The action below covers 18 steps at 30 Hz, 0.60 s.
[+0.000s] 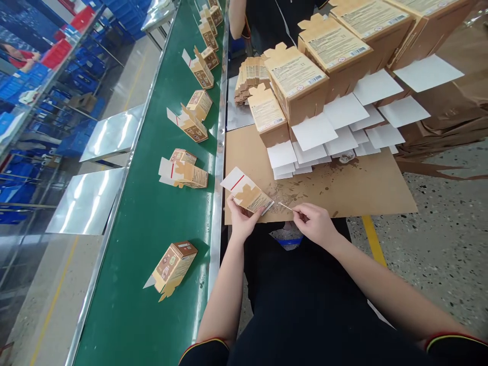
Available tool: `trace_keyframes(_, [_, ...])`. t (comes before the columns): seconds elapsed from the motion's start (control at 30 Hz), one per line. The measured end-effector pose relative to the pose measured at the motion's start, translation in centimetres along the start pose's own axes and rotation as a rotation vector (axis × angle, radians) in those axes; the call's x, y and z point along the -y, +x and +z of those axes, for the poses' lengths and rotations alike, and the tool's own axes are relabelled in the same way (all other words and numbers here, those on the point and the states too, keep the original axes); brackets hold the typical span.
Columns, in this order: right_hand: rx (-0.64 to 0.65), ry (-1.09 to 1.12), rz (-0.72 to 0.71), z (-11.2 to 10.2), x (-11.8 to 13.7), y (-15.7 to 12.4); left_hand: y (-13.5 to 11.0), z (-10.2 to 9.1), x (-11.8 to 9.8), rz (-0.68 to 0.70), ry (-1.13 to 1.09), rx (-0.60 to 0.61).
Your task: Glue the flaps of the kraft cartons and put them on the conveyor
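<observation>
My left hand (pixel 242 219) grips a flattened cardboard box (pixel 251 195), tan with a white flap that carries a red strip. Its white flap points up and left, over the near edge of the cardboard sheet. In my right hand (pixel 312 222) is a thin stick with a small white tip, like a cotton swab (pixel 285 206), pinched between thumb and fingers. The swab's tip is close to the box's lower right end; they look slightly apart. Under both lies a brown cardboard sheet (pixel 366 195) with dark wet-looking spots.
Stacks of flat boxes (pixel 297 81) with white flaps stand beyond my hands. On the left a green conveyor belt (pixel 141 264) carries several opened boxes (pixel 175 267) along a metal rail (pixel 215 229). Across the belt's far end stands a person (pixel 272 23) in dark clothing.
</observation>
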State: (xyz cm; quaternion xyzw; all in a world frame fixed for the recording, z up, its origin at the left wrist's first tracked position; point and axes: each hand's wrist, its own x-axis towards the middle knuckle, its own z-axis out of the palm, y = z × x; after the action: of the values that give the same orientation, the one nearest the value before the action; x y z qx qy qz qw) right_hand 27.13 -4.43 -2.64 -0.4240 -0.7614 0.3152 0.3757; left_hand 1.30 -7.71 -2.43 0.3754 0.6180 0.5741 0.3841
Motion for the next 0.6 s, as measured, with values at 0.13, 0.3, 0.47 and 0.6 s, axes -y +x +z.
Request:
trace_keyframes(0.13, [-0.049,0.005,0.049,-1.6,0.5,-0.8,-0.5,0.2,0.7,0.027,0.062,-0.017])
trace_keyframes(0.3, [-0.099,-0.002,0.061,-2.7,1.5,-1.4,-1.1,0.9,0.7,0.051,0.192,-0.062])
trace_keyframes(0.47, [-0.114,-0.020,0.069,-2.9,1.6,-1.9,-1.5,1.9,0.8,0.039,0.267,-0.118])
trace_keyframes(0.6, [-0.106,0.005,0.046,-2.8,1.3,-2.0,-1.5,2.5,1.2,0.068,0.300,-0.131])
